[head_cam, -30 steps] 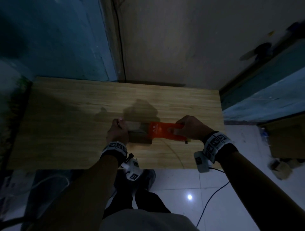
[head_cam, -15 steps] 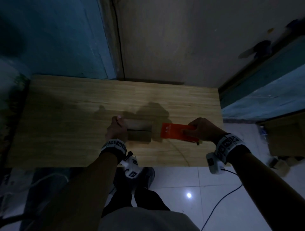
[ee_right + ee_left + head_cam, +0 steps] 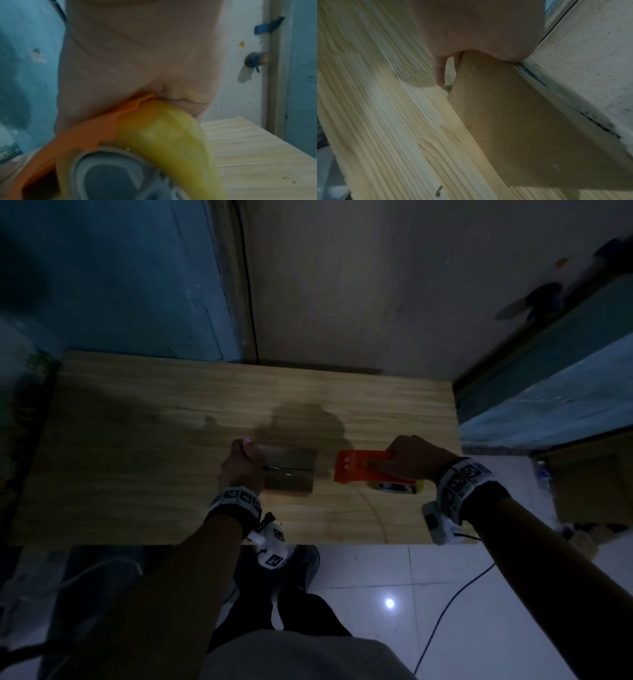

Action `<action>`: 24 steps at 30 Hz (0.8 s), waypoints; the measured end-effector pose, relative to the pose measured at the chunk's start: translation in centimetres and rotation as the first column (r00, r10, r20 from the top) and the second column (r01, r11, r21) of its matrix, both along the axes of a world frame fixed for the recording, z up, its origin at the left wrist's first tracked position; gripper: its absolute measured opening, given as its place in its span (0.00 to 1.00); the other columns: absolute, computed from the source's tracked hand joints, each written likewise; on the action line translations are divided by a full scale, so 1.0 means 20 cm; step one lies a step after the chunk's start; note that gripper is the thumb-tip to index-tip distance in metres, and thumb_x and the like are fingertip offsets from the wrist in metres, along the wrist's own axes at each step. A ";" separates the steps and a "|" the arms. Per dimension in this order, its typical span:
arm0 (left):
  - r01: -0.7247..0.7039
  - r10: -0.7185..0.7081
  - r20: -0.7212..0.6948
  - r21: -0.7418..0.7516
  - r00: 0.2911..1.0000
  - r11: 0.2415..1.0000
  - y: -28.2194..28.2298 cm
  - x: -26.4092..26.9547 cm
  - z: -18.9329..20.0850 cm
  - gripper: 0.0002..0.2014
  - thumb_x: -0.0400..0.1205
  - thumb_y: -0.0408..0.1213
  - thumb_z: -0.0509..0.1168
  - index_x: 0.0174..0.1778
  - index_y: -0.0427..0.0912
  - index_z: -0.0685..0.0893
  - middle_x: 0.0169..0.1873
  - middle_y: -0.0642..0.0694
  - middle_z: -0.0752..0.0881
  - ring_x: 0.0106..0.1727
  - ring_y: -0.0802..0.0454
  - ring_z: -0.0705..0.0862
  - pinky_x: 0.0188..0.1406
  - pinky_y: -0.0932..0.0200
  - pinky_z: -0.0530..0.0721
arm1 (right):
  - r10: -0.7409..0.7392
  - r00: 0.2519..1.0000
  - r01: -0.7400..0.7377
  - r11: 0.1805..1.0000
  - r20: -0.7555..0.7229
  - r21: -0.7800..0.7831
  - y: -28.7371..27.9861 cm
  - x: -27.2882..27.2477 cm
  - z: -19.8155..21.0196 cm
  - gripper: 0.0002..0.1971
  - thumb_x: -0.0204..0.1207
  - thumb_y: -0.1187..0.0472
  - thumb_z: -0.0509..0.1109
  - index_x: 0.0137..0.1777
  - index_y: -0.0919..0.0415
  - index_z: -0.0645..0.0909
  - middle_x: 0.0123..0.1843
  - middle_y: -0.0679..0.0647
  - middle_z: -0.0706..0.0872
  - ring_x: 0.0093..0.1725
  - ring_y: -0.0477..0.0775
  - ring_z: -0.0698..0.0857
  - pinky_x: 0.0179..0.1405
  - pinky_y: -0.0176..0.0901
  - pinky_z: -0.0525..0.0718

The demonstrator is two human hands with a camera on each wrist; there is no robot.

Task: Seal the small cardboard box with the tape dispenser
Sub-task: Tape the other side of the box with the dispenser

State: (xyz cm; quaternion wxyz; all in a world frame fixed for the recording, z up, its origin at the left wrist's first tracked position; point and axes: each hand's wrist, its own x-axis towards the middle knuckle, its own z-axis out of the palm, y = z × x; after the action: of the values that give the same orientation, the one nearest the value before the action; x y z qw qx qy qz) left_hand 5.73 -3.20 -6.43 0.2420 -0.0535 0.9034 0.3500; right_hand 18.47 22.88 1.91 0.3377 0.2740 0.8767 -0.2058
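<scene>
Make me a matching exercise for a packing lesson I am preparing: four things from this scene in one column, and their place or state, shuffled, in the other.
1. small cardboard box
2. tape dispenser
3. left hand
4. wooden table

A. gripped by the right hand
B. holds the box's left end
C. lies flat, flaps closed
D. bears everything

Pairs: 1-C, 2-A, 3-B, 4-D

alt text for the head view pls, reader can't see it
On a wooden table, the left hand holds the left end of a small cardboard box while the right hand grips an orange tape dispenser just right of the box, apart from it. The room is dim.
</scene>
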 end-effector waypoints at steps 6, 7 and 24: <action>0.017 -0.017 -0.005 -0.015 1.000 1.000 0.00 0.01 0.03 0.26 0.86 0.58 0.38 0.71 0.52 0.71 0.59 0.33 0.84 0.56 0.30 0.83 0.46 0.49 0.75 | -0.008 0.999 0.010 0.999 0.047 -0.040 -0.02 0.04 -0.04 0.33 0.74 0.30 0.64 0.46 0.64 0.86 0.42 0.59 0.90 0.43 0.57 0.90 0.35 0.38 0.80; 0.015 -0.015 -0.006 -0.019 1.000 1.000 0.00 0.01 0.03 0.25 0.86 0.58 0.38 0.71 0.52 0.71 0.59 0.33 0.84 0.56 0.30 0.83 0.47 0.48 0.76 | -0.007 0.999 0.009 0.999 0.047 -0.042 -0.02 0.05 -0.04 0.33 0.75 0.30 0.64 0.45 0.64 0.87 0.42 0.59 0.90 0.44 0.58 0.90 0.35 0.38 0.81; 0.033 -0.033 -0.041 -0.009 0.999 0.999 0.00 0.00 0.01 0.25 0.87 0.57 0.40 0.69 0.50 0.72 0.56 0.31 0.85 0.54 0.29 0.84 0.53 0.43 0.80 | 0.024 0.999 -0.024 1.000 0.025 0.011 -0.05 -0.01 -0.13 0.32 0.73 0.30 0.66 0.39 0.63 0.87 0.33 0.58 0.88 0.29 0.54 0.84 0.32 0.44 0.81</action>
State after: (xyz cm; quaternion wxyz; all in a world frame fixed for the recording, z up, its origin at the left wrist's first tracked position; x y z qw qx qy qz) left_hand 5.76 -3.24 -6.14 0.2288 -0.0324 0.9105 0.3430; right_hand 18.29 21.83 -0.71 0.3495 0.2677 0.8768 -0.1934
